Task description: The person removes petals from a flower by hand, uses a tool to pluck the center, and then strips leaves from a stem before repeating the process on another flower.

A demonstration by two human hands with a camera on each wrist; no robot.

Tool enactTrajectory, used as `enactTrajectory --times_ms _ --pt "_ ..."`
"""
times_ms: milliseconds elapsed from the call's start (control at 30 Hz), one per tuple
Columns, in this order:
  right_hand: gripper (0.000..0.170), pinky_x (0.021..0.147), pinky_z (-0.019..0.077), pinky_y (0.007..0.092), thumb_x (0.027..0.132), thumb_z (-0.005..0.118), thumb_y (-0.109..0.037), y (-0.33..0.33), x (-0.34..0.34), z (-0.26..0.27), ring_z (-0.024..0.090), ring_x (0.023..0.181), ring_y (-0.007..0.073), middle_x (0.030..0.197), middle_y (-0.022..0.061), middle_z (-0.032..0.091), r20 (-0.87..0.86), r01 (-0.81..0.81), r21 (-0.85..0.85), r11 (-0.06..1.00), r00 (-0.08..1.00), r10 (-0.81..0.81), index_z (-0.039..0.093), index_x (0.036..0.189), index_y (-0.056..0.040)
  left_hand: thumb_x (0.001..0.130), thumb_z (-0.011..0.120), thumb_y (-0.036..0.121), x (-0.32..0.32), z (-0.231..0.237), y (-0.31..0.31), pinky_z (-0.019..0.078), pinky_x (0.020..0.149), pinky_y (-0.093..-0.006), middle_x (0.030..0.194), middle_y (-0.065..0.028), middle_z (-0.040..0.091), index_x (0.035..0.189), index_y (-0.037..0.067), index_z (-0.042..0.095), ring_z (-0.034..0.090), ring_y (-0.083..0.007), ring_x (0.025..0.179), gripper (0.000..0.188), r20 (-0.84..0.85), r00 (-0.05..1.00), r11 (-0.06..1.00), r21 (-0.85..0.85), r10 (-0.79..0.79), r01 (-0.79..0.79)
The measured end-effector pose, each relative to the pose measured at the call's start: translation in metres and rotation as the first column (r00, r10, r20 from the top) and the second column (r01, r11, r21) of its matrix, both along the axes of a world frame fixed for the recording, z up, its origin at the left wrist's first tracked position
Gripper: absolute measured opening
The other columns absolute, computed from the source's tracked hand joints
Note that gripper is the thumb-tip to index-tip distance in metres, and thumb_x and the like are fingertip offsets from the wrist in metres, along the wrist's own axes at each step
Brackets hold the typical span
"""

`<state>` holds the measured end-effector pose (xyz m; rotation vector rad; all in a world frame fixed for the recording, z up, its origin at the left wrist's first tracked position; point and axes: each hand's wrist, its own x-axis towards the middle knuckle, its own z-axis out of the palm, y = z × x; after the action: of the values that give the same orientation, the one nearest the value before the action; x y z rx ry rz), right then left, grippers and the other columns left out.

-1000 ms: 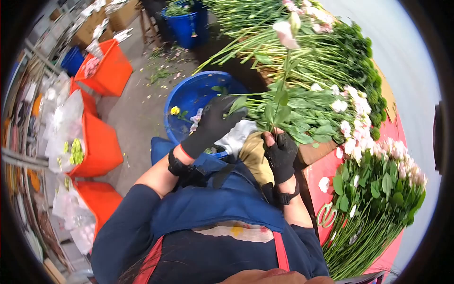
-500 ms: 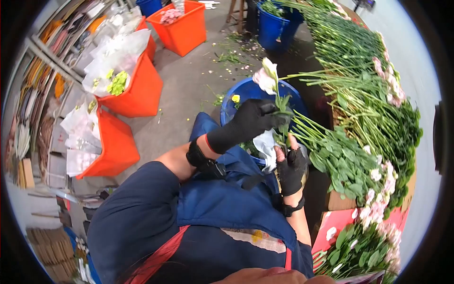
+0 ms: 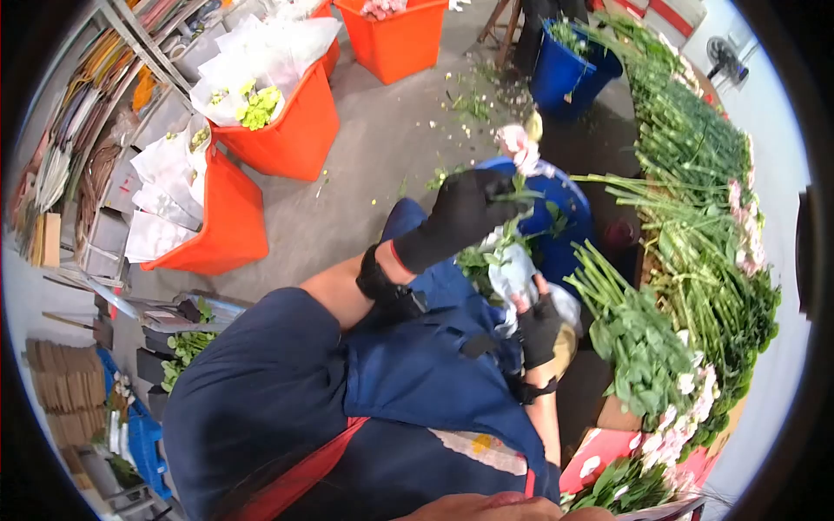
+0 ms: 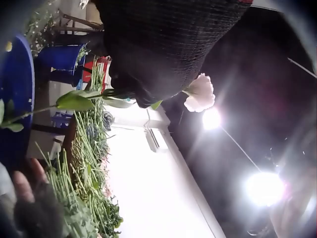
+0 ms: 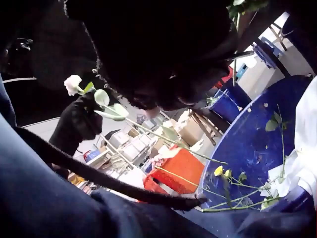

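Observation:
My left hand [image 3: 473,208], in a black glove, grips a single pale pink lisianthus [image 3: 519,149] by its leafy stem. In the left wrist view the bloom [image 4: 200,93] shows past the glove, and the stem with its leaves [image 4: 74,102] trails out the other side over the blue tub. My right hand [image 3: 540,330], in a black glove with bare fingertips, is lower, beside white plastic [image 3: 511,271] at the tub's near side. Its thumb and forefinger stand out apart from each other. In the right wrist view this hand is mostly dark.
A round blue tub [image 3: 566,213] with cut leaves and stems stands before my knees. Bundled flowers with green stems [image 3: 638,347] cover the table on the right. Orange bins [image 3: 287,139] with wrapped flowers stand to the left. Another blue bucket [image 3: 569,78] is farther off.
The head view has swung toward the left. My left hand has drawn the lisianthus up and away from my right hand, which held the stem earlier and has let go of it.

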<state>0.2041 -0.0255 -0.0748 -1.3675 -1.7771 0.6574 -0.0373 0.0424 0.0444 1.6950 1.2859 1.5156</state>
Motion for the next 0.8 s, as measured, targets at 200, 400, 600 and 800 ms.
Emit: enactTrajectory --times_ms 200,400,600,800 --pt "0.017 0.078 0.0482 0.0282 0.091 0.069 -0.015 -0.007 0.026 0.029 0.063 0.083 0.0134 0.088 0.0058 0.071 -0.273 0.125 -0.234 0.964 0.944 -0.188 0.07 0.099 -0.0002 0.088 0.074 0.019 -0.014 -0.007 0.007 0.0431 0.059 -0.0236 0.073 0.0011 0.063 0.086 0.002 0.071 0.055 -0.0057 0.067 0.018 0.299 0.954 0.963 -0.25 -0.023 0.101" --pt "0.021 0.071 0.0494 0.0295 0.089 0.07 -0.015 0.022 -0.016 0.042 0.065 0.078 0.0163 0.089 0.01 0.072 -0.139 -0.034 0.287 0.957 0.987 0.077 0.072 0.1 0.0016 0.089 0.072 0.016 -0.001 -0.008 0.001 0.0452 0.061 -0.0233 0.079 -0.0029 0.067 0.097 -0.003 0.071 0.057 -0.008 0.067 0.021 0.411 0.906 0.919 -0.31 -0.1 0.242" --pt "0.017 0.062 0.0483 0.0323 0.086 0.074 -0.018 0.039 -0.056 0.062 0.064 0.065 0.0234 0.075 0.0122 0.067 -0.13 -0.185 0.041 0.982 0.973 0.189 0.072 0.09 -0.0017 0.091 0.069 0.017 0.003 0.002 -0.002 0.0452 0.063 -0.0214 0.084 -0.0019 0.069 0.102 0.0 0.072 0.058 -0.0081 0.068 0.02 0.398 0.917 0.911 -0.364 -0.037 0.194" --pt "0.021 0.068 0.0527 0.0362 0.088 0.072 -0.025 0.018 -0.002 -0.021 0.07 0.079 0.0287 0.091 0.0114 0.072 0.024 -0.092 -0.19 0.977 0.995 0.098 0.073 0.098 -0.0064 0.091 0.068 0.018 -0.066 0.02 0.011 0.0451 0.066 -0.0199 0.087 -0.0021 0.071 0.105 0.002 0.072 0.059 -0.0073 0.069 0.022 0.37 0.921 0.978 -0.205 0.122 -0.048"
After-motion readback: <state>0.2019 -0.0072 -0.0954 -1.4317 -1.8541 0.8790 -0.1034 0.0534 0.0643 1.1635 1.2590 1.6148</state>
